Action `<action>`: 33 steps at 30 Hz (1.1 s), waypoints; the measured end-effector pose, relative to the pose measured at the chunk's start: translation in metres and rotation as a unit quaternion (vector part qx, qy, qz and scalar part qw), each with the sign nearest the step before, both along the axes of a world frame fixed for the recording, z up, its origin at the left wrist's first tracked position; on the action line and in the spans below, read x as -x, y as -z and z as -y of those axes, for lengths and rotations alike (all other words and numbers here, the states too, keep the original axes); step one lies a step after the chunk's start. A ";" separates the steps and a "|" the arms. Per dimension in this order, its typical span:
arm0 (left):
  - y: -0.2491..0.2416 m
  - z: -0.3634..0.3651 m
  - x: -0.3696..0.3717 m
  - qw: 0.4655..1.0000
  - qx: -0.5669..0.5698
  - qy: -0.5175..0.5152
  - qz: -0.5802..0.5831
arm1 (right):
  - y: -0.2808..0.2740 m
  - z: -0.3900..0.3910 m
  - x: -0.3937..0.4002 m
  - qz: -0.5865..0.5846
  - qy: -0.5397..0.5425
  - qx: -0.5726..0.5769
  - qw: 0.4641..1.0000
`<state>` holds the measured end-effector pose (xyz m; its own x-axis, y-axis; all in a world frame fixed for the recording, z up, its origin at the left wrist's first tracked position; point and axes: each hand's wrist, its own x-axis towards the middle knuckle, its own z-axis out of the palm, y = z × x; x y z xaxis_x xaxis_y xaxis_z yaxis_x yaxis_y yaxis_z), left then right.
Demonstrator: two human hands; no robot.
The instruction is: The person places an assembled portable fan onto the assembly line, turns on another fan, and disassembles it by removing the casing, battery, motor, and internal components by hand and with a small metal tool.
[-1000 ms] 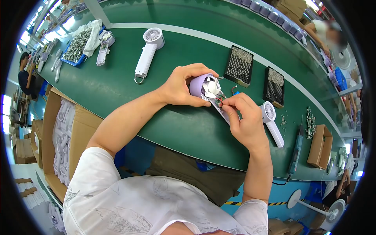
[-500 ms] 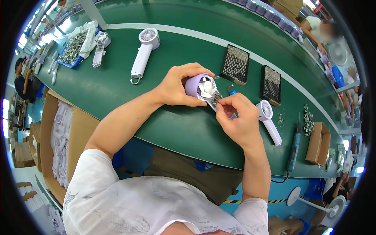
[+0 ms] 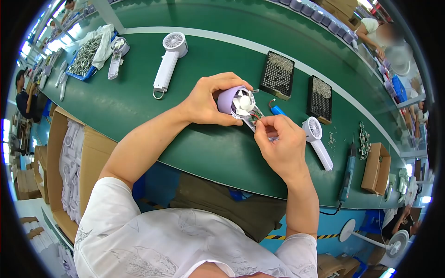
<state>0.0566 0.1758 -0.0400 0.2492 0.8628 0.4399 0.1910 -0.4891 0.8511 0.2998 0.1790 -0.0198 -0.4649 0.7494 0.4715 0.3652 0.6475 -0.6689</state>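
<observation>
My left hand (image 3: 211,99) is wrapped round the purple head of an opened handheld fan (image 3: 242,103), whose white blades face up. The thumb and fingers of my right hand (image 3: 280,139) pinch at the fan's open handle, by thin red wires and a small circuit board; what exactly they grip is hidden. A blue battery (image 3: 277,110) with a short wire lies just beyond my right hand. To the right of that hand is a white fan (image 3: 314,129). Another whole fan (image 3: 170,62) with a metal ring lies farther up on the left.
Two black trays (image 3: 277,74) (image 3: 320,99) of small metal parts lie at the back. An electric screwdriver (image 3: 348,173) and a cardboard box (image 3: 376,169) are at the right. A blue tray (image 3: 85,58) of metal rings stands upper left. Below left is a carton (image 3: 88,162) of white parts.
More of the blue battery shows beyond my right hand. Both hands have stayed almost in place on the opened fan, and the view has shifted slightly.
</observation>
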 end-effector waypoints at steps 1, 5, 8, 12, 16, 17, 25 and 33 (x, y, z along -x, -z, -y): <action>0.000 0.000 0.000 1.000 -0.002 0.001 0.001 | 0.000 0.001 0.000 0.001 -0.001 0.000 1.000; 0.002 -0.001 0.000 0.999 -0.020 0.008 0.024 | -0.002 0.004 0.000 -0.005 0.006 0.035 0.999; 0.001 -0.001 0.001 1.000 -0.021 0.006 0.016 | 0.001 0.004 0.001 -0.001 0.007 0.017 1.000; 0.002 0.001 0.001 1.000 0.014 -0.010 -0.004 | 0.003 0.002 0.001 0.023 -0.004 -0.081 0.996; 0.007 -0.002 0.000 1.000 0.018 0.010 0.012 | 0.001 -0.001 0.001 -0.006 -0.005 -0.014 1.000; 0.008 -0.002 -0.001 0.999 0.010 0.025 0.025 | 0.001 -0.004 -0.001 -0.013 -0.004 0.012 1.000; 0.008 -0.003 -0.001 0.999 -0.011 -0.001 0.033 | -0.002 -0.008 -0.003 -0.033 -0.014 0.023 0.999; 0.009 -0.003 0.003 1.000 0.007 0.017 0.011 | -0.011 -0.006 -0.007 0.015 -0.041 0.065 0.997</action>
<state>0.0540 0.1787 -0.0491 0.2693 0.8598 0.4338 0.1560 -0.4835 0.8613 0.3070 0.1850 -0.0084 -0.5387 0.7623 0.3588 0.3356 0.5847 -0.7386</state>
